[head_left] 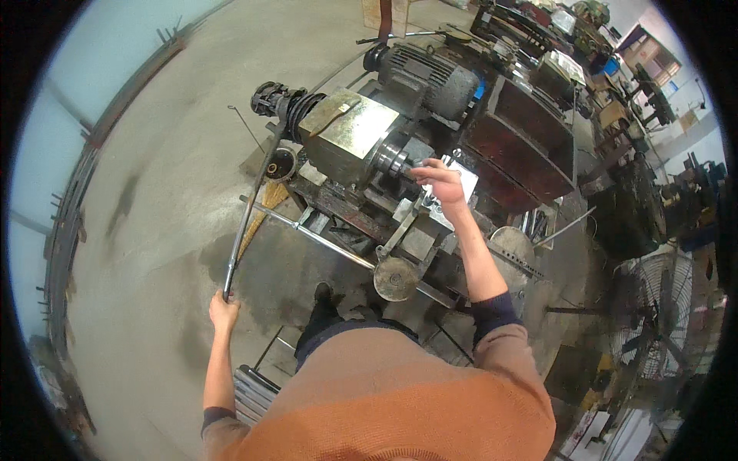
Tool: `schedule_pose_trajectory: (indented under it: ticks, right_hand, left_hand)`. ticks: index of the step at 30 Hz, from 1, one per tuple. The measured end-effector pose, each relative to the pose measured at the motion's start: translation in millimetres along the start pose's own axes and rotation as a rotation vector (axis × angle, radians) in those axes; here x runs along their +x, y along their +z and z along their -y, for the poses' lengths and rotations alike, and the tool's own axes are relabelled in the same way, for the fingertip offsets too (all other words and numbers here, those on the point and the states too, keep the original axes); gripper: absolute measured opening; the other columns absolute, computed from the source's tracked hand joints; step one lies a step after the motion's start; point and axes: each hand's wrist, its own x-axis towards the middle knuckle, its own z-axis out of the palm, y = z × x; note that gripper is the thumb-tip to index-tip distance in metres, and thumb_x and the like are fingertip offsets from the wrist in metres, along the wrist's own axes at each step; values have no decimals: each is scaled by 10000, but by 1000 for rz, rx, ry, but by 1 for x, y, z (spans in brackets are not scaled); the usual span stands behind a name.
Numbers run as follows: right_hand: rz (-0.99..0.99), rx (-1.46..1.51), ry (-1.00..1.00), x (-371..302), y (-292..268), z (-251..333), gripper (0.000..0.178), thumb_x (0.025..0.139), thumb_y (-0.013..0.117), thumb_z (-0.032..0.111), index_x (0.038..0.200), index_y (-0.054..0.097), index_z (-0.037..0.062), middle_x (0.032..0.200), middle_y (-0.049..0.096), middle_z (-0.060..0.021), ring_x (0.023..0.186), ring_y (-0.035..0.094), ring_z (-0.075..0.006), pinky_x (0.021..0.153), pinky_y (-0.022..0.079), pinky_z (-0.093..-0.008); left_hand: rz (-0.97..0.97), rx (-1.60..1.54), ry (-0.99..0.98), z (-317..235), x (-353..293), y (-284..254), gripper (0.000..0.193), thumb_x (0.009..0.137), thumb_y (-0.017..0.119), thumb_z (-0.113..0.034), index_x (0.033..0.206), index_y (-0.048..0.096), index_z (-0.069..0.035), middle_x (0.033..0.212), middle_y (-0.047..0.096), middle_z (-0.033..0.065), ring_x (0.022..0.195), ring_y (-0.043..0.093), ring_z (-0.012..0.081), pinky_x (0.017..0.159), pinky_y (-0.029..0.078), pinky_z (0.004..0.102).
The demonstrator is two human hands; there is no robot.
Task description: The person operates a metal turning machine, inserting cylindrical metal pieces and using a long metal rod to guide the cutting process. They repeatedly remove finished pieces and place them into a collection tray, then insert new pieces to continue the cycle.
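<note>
My left hand [224,311] is closed around the lower end of a long metal lever [244,219]. The lever slants up to the dark pulley end of a lathe-like machine's headstock [346,134]. Beside the machine's round metal spindle nose [393,157], my right hand [440,183] is raised with its fingers stretched out to the left. Whether the fingertips touch the metal there cannot be made out. Just below that hand lies a bright metal plate [460,184] on the carriage. A round worn disc [397,278] sits at the machine's near side.
A ribbed electric motor [430,81] and a rusty open metal box [523,142] stand behind the headstock. A horizontal steel rod [323,240] runs along the near side. At right is a large caged fan [653,315]. Long bars [81,200] line the left wall.
</note>
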Motion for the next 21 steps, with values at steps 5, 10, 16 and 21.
schedule_pose_trajectory:
  ticks: [5,10,16,21]
  right_hand:
    - [187,-892,-87,27,10,-25,351,556,588,141,882,691,63,1103,525,-208,966,553,-325,813,461,-341]
    - [297,-1029,-90,45,11,-37,345,528,591,182,832,693,54,1053,542,-205,961,527,-339,810,458,-362]
    - [231,-1057,-110,51,17,-35,254,513,578,154,734,674,70,720,581,-166,870,539,-319,729,468,-382]
    - [96,-775,-312,57,12,-46,119,559,580,152,604,606,45,594,541,-125,670,553,-319,573,451,-373]
  left_hand:
    - [374,-256,-43,8,26,-9,202,631,589,-87,825,581,-30,695,602,157,729,608,315,657,465,398]
    - [223,-34,247,-5,35,-10,242,647,548,-57,875,630,-53,677,593,191,704,599,345,674,465,403]
    - [324,-178,174,8,51,10,256,650,518,-50,852,668,-93,710,596,202,732,595,354,696,465,411]
    - [243,-103,179,2,41,3,219,660,523,-62,823,666,-89,728,608,195,748,599,351,705,471,421]
